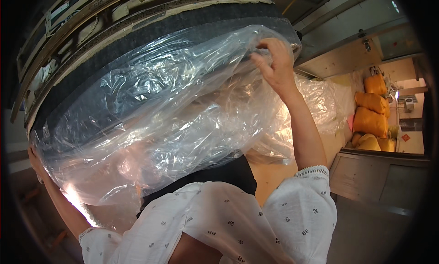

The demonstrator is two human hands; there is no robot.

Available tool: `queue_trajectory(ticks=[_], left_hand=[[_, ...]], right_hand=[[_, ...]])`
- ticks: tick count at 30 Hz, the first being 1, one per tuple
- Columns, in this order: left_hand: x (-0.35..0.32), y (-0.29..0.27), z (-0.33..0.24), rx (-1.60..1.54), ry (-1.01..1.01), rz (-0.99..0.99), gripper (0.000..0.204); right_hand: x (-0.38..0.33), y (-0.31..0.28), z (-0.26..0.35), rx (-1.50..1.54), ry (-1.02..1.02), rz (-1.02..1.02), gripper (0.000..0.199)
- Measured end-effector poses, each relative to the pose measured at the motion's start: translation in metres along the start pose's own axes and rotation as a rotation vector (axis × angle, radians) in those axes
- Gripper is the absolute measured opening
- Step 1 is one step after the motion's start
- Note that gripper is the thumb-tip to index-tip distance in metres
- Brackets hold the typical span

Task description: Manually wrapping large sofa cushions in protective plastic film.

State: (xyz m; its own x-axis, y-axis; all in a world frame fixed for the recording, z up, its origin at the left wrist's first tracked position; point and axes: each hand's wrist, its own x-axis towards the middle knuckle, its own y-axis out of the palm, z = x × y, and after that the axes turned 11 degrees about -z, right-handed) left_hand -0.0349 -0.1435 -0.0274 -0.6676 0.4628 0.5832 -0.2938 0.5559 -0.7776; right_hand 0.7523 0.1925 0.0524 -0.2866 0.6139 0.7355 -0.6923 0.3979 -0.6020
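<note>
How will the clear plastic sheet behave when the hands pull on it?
The clear plastic sheet is probably floppy: it hangs in many creases. It looks thin and light, since the dark thing behind shows through. Its glossy surface may slip where the right hand pinches it.

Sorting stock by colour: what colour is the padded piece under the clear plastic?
Dark grey padded piece, seen in the head view, under the clear plastic.

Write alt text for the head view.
Two hands pull a clear plastic bag over a large dark round object: right hand at its upper edge, left hand low. Yellow sacks sit behind.
</note>
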Motion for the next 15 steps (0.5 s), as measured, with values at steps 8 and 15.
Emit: queue_trajectory(ticks=[8, 15], left_hand=[[-0.006, 0.005, -0.022, -0.139, 0.045, -0.02, 0.04], [-0.008, -0.001, -0.025, -0.078, 0.119, -0.092, 0.041]], right_hand=[[-0.014, -0.009, -0.013, 0.066, 0.075, 0.264, 0.019], [-0.014, -0.028, 0.008, 0.565, 0.428, 0.154, 0.024]])
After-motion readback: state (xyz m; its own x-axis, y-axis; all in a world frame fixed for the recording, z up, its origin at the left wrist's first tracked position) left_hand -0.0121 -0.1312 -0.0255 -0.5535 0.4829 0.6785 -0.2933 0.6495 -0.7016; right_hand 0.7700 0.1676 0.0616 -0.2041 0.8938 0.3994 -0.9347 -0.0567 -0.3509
